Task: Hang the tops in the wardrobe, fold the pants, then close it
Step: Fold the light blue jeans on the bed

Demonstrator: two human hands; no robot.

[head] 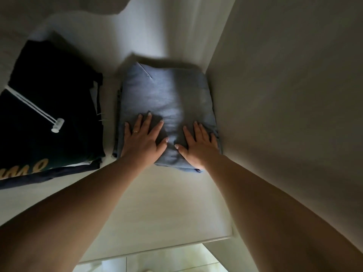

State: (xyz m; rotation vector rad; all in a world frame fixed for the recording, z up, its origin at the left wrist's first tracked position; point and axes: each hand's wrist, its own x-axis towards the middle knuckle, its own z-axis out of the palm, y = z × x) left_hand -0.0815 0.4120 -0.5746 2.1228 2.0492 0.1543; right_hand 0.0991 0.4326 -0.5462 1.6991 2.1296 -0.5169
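Folded blue pants lie on a white wardrobe shelf, close against the right side wall. My left hand presses flat on the near left part of the pants, fingers spread and straight. My right hand lies flat on the near right part, fingers straight, its outer edge near the pants' right border. A folded dark navy garment with white drawstrings and yellow lettering lies to the left on the same shelf.
The wardrobe's right side wall rises just beside the blue pants. The shelf's front edge runs below my forearms, with pale floor tiles beneath. A narrow strip of bare shelf separates the two folded garments.
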